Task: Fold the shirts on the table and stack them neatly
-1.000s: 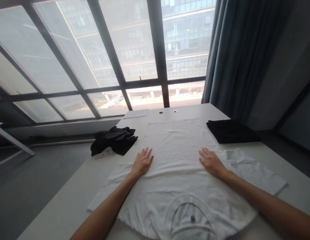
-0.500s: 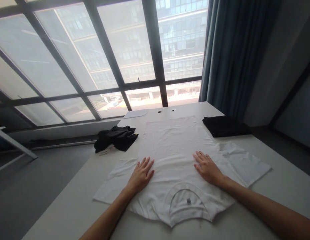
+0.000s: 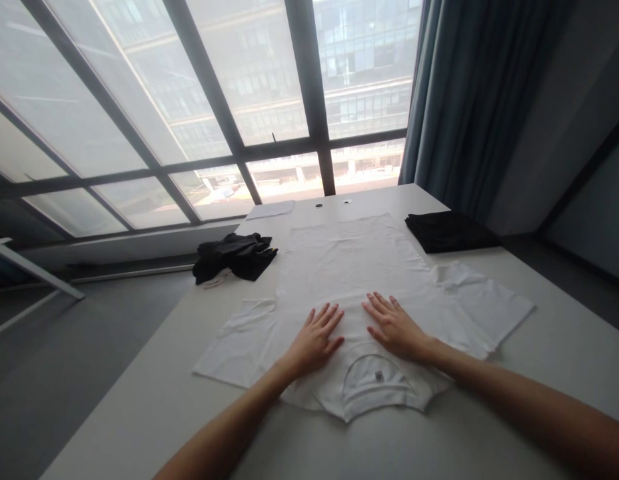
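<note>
A white T-shirt lies spread on the white table, its neckline towards me and its hem at the far end. Both sleeves stretch out to the sides, and a small dark label shows inside the collar. My left hand rests flat on the upper chest, left of the neckline, fingers spread. Opposite it, my right hand also lies flat with its fingers apart, just above the collar's right side. Small wrinkles run across the cloth around both hands.
Crumpled black clothing lies at the table's left edge. A folded black cloth sits at the right. White paper is at the far left corner, near two cable holes. Windows and a blue curtain stand behind the table.
Both hands have slid inward across the shirt and are now closer together near the middle. The collar has shifted slightly away from me, and the view has tilted down a little.
</note>
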Demonstrator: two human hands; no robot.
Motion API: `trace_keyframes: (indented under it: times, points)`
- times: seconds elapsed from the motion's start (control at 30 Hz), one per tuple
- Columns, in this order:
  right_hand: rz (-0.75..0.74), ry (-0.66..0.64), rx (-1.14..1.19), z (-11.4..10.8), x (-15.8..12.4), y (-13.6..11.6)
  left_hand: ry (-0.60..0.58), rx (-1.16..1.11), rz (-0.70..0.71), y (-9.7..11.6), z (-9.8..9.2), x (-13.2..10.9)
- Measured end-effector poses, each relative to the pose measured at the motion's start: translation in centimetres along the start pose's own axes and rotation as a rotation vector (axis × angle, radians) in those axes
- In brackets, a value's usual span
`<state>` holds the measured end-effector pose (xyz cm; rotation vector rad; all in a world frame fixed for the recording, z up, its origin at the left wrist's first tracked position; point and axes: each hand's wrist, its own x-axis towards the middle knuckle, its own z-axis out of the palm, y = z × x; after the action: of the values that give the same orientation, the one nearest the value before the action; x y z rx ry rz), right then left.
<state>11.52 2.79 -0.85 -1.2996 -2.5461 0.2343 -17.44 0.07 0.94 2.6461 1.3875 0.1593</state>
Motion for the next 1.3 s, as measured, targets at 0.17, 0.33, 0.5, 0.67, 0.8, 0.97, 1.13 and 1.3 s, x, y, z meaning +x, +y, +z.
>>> trace_keyframes:
  times: [0.17,0.33,0.5,0.67,0.8,0.97,1.13,1.3]
  points:
    - [-0.002,-0.051,0.033,0.3,-1.0,-0.5,-0.041,0.003,0.086,1.6,0.7,-1.0]
    - [0.013,-0.063,0.045,0.5,-2.3,-0.8,-0.081,-0.046,0.088,1.2,-0.3,-1.3]
    - [0.047,0.005,0.157,-0.1,0.2,-0.9,0.033,-0.053,0.024,0.6,-1.6,4.1]
    - [0.099,0.149,0.096,-1.0,7.6,1.1,0.119,0.037,-0.028,-0.4,-0.1,11.1]
    - [0.22,0.009,0.012,-0.7,9.4,5.6,0.045,0.02,-0.122,-4.4,0.6,11.0]
    - [0.218,0.004,0.046,-0.4,6.4,11.2,0.095,0.019,-0.282,-12.2,-0.1,4.3]
    - [0.27,0.267,0.539,-1.2,11.4,11.2,0.253,-0.418,-0.311,-13.8,-1.8,6.5]
    - [0.506,0.293,1.671,-0.4,22.9,7.9,0.488,-1.72,-0.485,-9.5,-2.8,20.2]
